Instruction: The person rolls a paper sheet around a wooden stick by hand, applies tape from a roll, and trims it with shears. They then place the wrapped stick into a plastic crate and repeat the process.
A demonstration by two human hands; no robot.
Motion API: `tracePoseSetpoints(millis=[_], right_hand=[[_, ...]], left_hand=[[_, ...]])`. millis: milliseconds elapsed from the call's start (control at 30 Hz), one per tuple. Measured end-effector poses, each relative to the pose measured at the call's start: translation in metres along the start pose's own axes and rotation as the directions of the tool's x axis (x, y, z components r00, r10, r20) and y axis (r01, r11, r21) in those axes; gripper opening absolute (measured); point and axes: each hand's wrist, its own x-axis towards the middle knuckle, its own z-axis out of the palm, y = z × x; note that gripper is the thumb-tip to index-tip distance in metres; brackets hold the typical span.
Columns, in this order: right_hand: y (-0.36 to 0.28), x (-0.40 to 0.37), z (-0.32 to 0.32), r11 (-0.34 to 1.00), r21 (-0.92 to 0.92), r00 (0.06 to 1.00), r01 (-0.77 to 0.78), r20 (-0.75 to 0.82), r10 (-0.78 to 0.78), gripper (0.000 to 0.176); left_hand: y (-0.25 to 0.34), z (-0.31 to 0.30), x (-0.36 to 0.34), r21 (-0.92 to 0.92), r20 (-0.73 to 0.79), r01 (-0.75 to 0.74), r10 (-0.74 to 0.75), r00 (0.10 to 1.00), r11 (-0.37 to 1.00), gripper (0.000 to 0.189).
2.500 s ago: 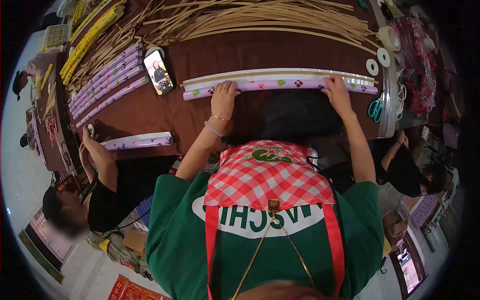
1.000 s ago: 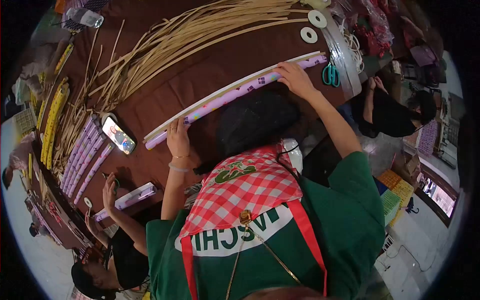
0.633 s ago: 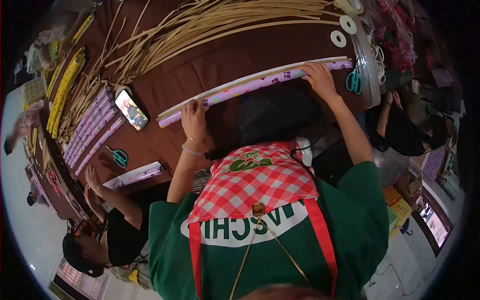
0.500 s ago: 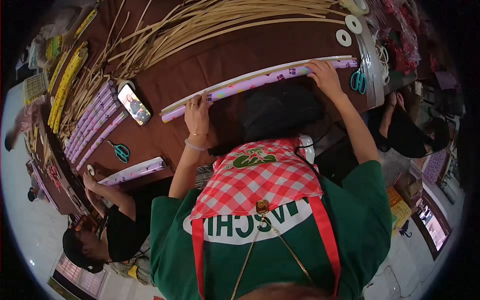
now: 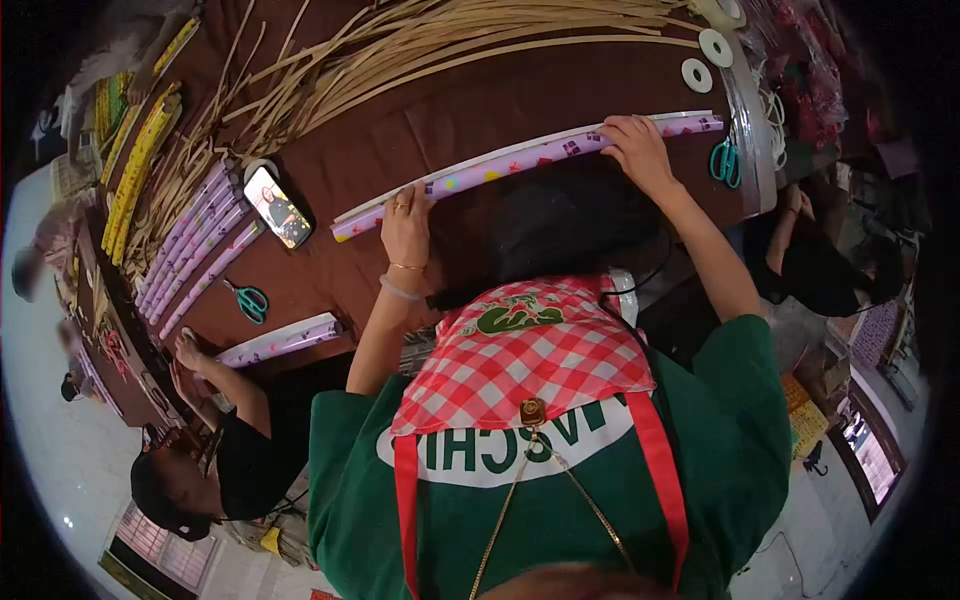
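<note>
Head view: pinching roll (image 5: 510,163) between thumb and fingers of left hand (image 5: 406,225) near left end, and of right hand (image 5: 640,152) nearer right end. Lying flat on table (image 5: 380,150), between strips (image 5: 480,45) and apron (image 5: 545,345); long axis running crosswise, slanting from near left to far right, right end just beside scissors (image 5: 726,163).

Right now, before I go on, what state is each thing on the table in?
Purple roll under both hands: rolled, pale edge showing
Purple roll by the co-worker: partly rolled, white side showing
Phone: face up, screen lit
Scissors at left: lying down, blades unclear
Scissors at right: lying down, blades unclear
Brown strips: loose, piled
Yellow rolls: rolled up
</note>
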Motion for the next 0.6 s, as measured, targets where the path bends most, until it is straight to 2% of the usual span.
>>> tracePoseSetpoints(millis=[233,433,500,533,600], right_hand=[[-0.007,0.003,-0.004,1.0,-0.01,1.0,-0.009,-0.001,0.009,0.033],[-0.005,0.005,0.003,0.999,-0.035,1.0,-0.009,0.001,0.009,0.034],[-0.005,0.005,0.005,1.0,-0.021,1.0,-0.017,0.0,0.017,0.035],[-0.005,0.006,0.003,1.0,-0.008,1.0,0.001,0.006,-0.001,0.035],[-0.004,0.006,0.004,1.0,-0.001,1.0,0.01,0.004,-0.01,0.035]], left_hand=[[-0.011,0.012,0.001,0.103,-0.004,-0.119,0.12,0.993,0.987,0.045],[-0.006,0.009,0.004,0.109,0.064,-0.104,0.098,0.993,0.989,0.044],[0.008,0.01,0.01,-0.003,0.073,-0.068,0.068,0.995,0.998,0.046],[0.019,0.006,0.02,-0.054,0.13,-0.125,0.132,0.983,0.991,0.046],[0.037,0.013,0.035,-0.016,0.186,-0.335,0.332,0.925,0.942,0.044]])
